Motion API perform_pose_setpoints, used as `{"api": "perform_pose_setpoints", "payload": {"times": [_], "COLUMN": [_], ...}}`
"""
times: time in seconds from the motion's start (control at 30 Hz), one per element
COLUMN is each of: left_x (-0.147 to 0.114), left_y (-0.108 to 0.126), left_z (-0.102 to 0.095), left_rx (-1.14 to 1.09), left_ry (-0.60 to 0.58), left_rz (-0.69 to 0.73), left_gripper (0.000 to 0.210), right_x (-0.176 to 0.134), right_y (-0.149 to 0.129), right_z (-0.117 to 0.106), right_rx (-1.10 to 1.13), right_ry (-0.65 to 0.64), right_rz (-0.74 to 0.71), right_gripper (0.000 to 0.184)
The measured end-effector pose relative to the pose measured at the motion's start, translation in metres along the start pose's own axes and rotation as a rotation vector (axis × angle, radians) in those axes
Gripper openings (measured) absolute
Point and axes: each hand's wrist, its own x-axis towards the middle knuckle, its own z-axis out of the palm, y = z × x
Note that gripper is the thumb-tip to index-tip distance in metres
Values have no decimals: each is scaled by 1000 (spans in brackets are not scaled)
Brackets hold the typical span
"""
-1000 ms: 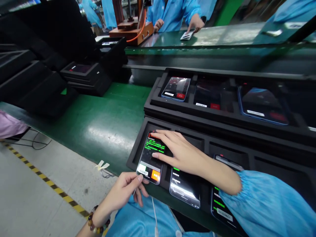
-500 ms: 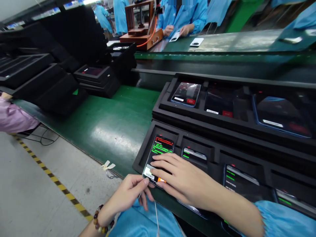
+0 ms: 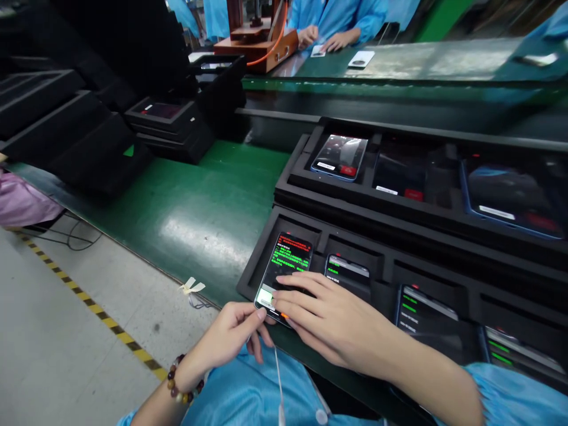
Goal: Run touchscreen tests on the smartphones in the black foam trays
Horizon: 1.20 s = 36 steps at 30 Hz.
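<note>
A smartphone (image 3: 288, 260) with red and green text on its screen lies at the left end of the near black foam tray (image 3: 261, 254), its lower end reaching over the tray's front edge. My left hand (image 3: 237, 331) is closed at the phone's lower left corner, thumb on top and fingers beneath. From under those fingers hangs a thin white cable (image 3: 278, 378). My right hand (image 3: 323, 313) reaches across from the right with fingers outstretched, fingertips at the lower part of the screen. It hides part of this phone and of the neighbouring phone (image 3: 348, 272).
More phones (image 3: 428, 319) lie in the near tray. Behind it, another foam tray (image 3: 306, 154) holds several phones. Stacked black trays (image 3: 164, 127) stand at the left on the green bench (image 3: 199, 207). Across the line, a co-worker's hands (image 3: 339, 40) handle a small white item beside a wooden fixture (image 3: 266, 50).
The view has shifted slightly. My right fingers remain at the screen's lower part, covering more of the orange patch. My left hand keeps its grip at the phone's corner.
</note>
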Motion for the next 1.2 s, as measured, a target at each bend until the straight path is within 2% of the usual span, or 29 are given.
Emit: {"api": "perform_pose_setpoints", "payload": {"times": [0.37,0.63,0.83,0.93,1.03,1.1,1.2], "left_x": [-2,0,-1,-4,-7,-7,-6], "left_y": [5,9,13,11,8,5,-3], "left_z": [0,2,3,2,7,15,34], "left_rx": [18,64,102,79,-25,-115,-216], "left_ry": [-7,-11,-5,20,95,166,278], "left_rz": [12,62,62,53,20,-24,-98], "left_gripper": [74,75,77,74,72,73,79], "right_x": [-3,3,9,4,-20,-51,-114], "right_y": [-8,-9,-10,-11,-11,-12,-21], "right_z": [11,7,10,1,-21,-39,-62], "right_rx": [-1,54,69,79,28,-60,-209], "right_ry": [-76,-185,-209,-127,46,158,326], "right_rz": [38,69,71,101,196,332,625], "right_gripper": [43,40,34,35,38,38,38]}}
